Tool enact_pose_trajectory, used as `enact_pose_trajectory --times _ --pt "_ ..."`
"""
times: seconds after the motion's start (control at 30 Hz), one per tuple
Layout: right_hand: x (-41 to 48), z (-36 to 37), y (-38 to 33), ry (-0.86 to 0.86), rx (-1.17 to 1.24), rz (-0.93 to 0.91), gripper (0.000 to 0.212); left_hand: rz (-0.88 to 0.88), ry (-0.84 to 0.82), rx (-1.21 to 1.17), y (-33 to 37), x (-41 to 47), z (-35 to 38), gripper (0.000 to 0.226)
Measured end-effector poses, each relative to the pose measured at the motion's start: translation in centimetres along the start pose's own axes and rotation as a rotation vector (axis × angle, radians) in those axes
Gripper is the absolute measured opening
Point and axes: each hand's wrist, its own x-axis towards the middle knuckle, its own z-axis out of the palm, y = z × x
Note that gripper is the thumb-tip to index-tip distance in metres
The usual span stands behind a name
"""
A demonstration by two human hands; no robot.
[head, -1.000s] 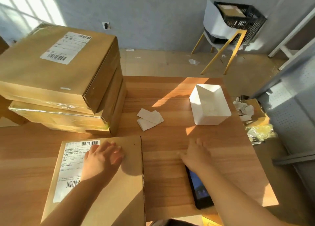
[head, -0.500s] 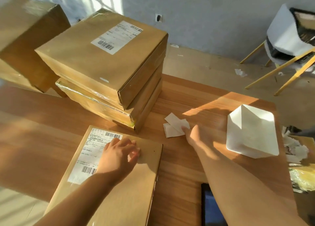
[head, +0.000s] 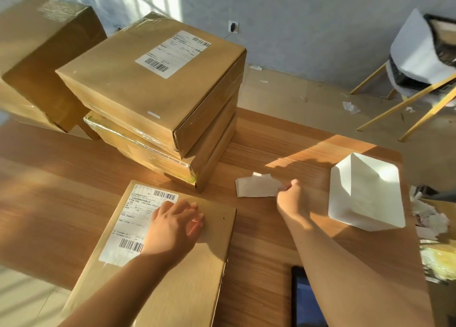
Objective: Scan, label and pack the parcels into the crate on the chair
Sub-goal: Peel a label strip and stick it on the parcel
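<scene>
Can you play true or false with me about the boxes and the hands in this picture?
1. The left hand lies flat on the flat parcel nearest the person. True.
2. The right hand is holding the dark phone. False: it pinches the white paper slips; the phone lies on the table under the forearm.
3. The top box of the stack has a white shipping label with barcodes. True.
4. The white tray sits on top of the stack. False: it rests on the table, right of the right hand.
5. The chair stands on the floor beyond the table. True.
</scene>
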Motion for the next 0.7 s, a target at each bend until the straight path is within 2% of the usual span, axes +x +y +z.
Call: enact_pose_trajectory --times 0.13,0.23,0.27,0.33,0.4,0.47,0.53,0.63,0.7 --pt "-3.5 -1.1 -0.7 0.108 0.285 -0.043 0.016 0.018 -0.061 -0.027 -0.5 -0.6 0.0 0.022" --pt "-6.3 -2.2 -1.4 -0.018 0.675 -0.051 0.004 0.001 -0.083 -0.137 -0.8 -0.9 -0.7 0.026" --pt "-7.2 -2.5 -1.5 -0.079 0.748 -0.063 0.008 -0.002 -0.061 -0.180 -0.8 -1.1 -1.0 0.024" --pt "-8.9 -3.0 -1.6 -0.189 0.721 -0.124 0.011 -0.015 0.006 -0.255 -0.6 -1.3 -1.7 0.017" --pt "-10.6 -3.0 -1.9 -0.274 0.685 -0.181 0.017 -0.097 -0.003 -0.423 -0.4 -1.7 -2.9 0.012" --pt "-12.1 -2.9 -2.3 -0.346 0.688 -0.250 0.020 -0.205 -0.120 -0.594 -0.3 -2.0 -4.1 0.022" --pt "-13.7 -2.8 -3.0 -0.403 0.644 -0.339 0.018 -0.222 -0.237 -0.623 -0.6 -2.2 -5.0 0.027" --pt "-16.0 -2.2 -4.1 -0.458 0.588 -0.413 0.013 -0.178 -0.338 -0.655 -1.0 -2.6 -6.1 0.012" --pt "-17.7 -1.6 -5.2 -0.429 0.614 -0.403 0.008 -0.144 -0.344 -0.669 -1.6 -3.0 -6.7 0.005"
